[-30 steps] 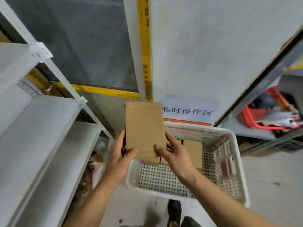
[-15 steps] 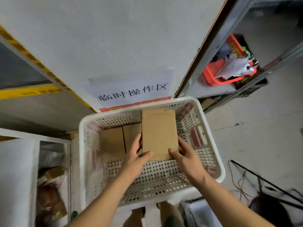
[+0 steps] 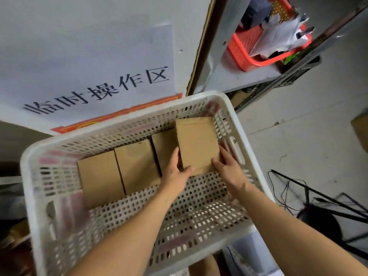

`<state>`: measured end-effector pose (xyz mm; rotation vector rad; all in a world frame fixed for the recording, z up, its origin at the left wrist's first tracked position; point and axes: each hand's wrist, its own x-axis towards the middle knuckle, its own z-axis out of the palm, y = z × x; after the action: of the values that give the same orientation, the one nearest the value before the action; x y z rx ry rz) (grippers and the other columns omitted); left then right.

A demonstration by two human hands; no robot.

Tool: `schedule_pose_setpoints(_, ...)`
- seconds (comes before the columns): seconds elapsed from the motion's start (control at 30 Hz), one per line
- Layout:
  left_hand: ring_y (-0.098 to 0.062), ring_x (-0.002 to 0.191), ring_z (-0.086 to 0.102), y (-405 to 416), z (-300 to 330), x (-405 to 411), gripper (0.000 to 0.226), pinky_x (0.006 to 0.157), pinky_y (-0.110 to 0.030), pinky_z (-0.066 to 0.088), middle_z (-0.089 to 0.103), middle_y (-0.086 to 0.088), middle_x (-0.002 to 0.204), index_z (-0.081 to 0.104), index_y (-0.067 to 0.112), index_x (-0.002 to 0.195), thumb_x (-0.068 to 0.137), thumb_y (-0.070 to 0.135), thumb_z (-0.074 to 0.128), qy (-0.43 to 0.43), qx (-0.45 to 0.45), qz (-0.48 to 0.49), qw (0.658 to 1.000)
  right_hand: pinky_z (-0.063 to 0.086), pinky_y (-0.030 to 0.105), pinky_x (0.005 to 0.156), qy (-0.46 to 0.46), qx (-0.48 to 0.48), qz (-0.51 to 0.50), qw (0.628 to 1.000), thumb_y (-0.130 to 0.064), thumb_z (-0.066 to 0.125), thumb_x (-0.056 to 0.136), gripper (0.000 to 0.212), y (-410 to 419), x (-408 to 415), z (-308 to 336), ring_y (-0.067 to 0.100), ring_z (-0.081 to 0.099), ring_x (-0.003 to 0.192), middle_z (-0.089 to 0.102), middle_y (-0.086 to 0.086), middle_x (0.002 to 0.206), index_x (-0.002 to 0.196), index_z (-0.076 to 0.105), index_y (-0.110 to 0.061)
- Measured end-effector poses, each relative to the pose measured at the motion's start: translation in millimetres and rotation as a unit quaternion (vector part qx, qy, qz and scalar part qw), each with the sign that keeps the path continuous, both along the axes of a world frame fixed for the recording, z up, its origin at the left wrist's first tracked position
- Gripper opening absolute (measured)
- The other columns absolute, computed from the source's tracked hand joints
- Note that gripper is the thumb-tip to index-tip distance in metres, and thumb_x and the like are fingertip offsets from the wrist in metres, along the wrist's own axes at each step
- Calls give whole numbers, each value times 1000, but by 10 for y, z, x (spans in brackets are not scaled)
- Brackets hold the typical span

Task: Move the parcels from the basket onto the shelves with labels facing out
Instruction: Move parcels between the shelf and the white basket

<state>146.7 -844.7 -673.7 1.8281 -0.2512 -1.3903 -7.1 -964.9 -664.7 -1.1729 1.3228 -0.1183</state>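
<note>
Grey wall, a paper sign and a concrete floor frame the white perforated basket below the camera. Inside it, the held parcel — a plain brown box — sits at the basket's 1 o'clock corner, its long axis running from 6 toward 12 o'clock, away from the person. Both hands grip its near end: the left hand at the 7 o'clock corner with the thumb curled over the top face, the right hand at the 5 o'clock corner, fingers along the side. Neither is clearly nearer. No label shows on the upward face. Three more parcels lie in a row toward 9 o'clock, the nearest touching the left hand's fingers. A red basket sits well apart at 1 o'clock.
</note>
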Motion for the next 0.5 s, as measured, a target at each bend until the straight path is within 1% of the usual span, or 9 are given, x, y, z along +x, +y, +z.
schedule_pose_setpoints(0.13,-9,140,44,-33,-97,-149,89,113,-29,39,43,11,160,17,42,165,97,32,74,-53,13,4,998,48,54,115,-16,60,-95,994,-19,57,108,57,-75,81,-327,24,55,137,52,-2,157,160,41,-38)
schedule_pose_setpoints(0.17,-11,140,47,-42,-121,-179,90,115,-33,41,43,13,160,16,46,164,97,36,74,-65,14,5,998,48,55,114,-20,67,-115,991,-19,56,108,57,-65,103,-369,25,56,136,53,-2,155,160,41,-36)
schedule_pose_setpoints(0.23,-25,141,52,-60,-136,-215,94,114,-50,47,39,16,163,10,65,157,89,53,74,-74,17,6,997,49,55,114,-20,72,-153,985,-25,59,106,57,-9,125,-480,25,58,134,56,-2,151,159,40,-32)
schedule_pose_setpoints(0.27,-33,142,51,-71,-174,-229,95,112,-57,48,35,16,166,8,73,151,83,61,73,-82,22,0,996,48,56,114,-10,71,-172,983,-32,62,103,58,30,139,-515,25,59,132,58,-3,147,157,42,-31)
schedule_pose_setpoints(0.3,-34,148,44,-81,-211,-250,95,115,-59,45,29,14,169,8,74,150,82,62,73,-93,23,-6,995,48,55,114,7,70,-195,978,-38,66,98,62,63,133,-605,25,61,130,61,-2,144,155,44,-28)
schedule_pose_setpoints(0.37,-23,159,23,-116,-228,-295,93,126,-50,33,13,11,174,13,62,157,89,53,76,-111,24,-10,994,51,54,111,17,82,-271,959,-40,76,91,68,110,188,-640,28,66,121,67,5,134,149,50,-14)
schedule_pose_setpoints(0.4,-19,160,19,-145,-209,-315,92,127,-47,29,11,10,175,15,58,158,90,50,76,-120,19,-12,993,54,54,107,0,106,-324,940,-34,79,90,65,124,232,-633,29,69,115,69,10,129,143,54,-6)
schedule_pose_setpoints(0.43,-19,159,20,-174,-196,-335,90,128,-46,29,11,9,174,16,58,157,91,48,76,-129,12,-15,991,57,53,104,-24,136,-368,919,-25,79,93,53,141,301,-567,29,72,108,72,13,121,135,58,0)
schedule_pose_setpoints(0.5,-20,158,24,-251,-174,-370,83,127,-47,31,15,9,174,19,59,156,95,44,72,-150,3,-42,988,58,53,101,-72,198,-423,882,-13,71,100,23,142,388,-483,30,74,98,75,15,107,115,67,4)
